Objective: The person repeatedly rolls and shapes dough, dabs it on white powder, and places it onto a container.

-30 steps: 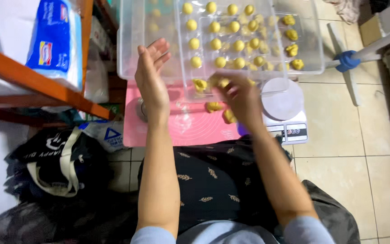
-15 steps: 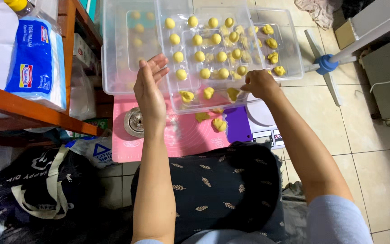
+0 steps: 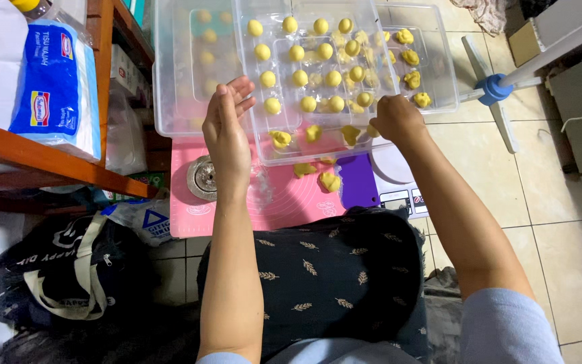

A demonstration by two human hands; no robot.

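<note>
Right hand (image 3: 396,118) hides its fingertips & grip; clear box (image 3: 170,101) cut off at top.

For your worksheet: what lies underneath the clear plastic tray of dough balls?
Under the clear tray show a pink mat with rough yellow dough pieces, and a white scale. The right hand covers the tray's near corner.

dough balls (image 3: 304,77) in tray (image 3: 264,145); tray on mat (image 3: 284,202) (scale (image 3: 395,178) right)
</note>
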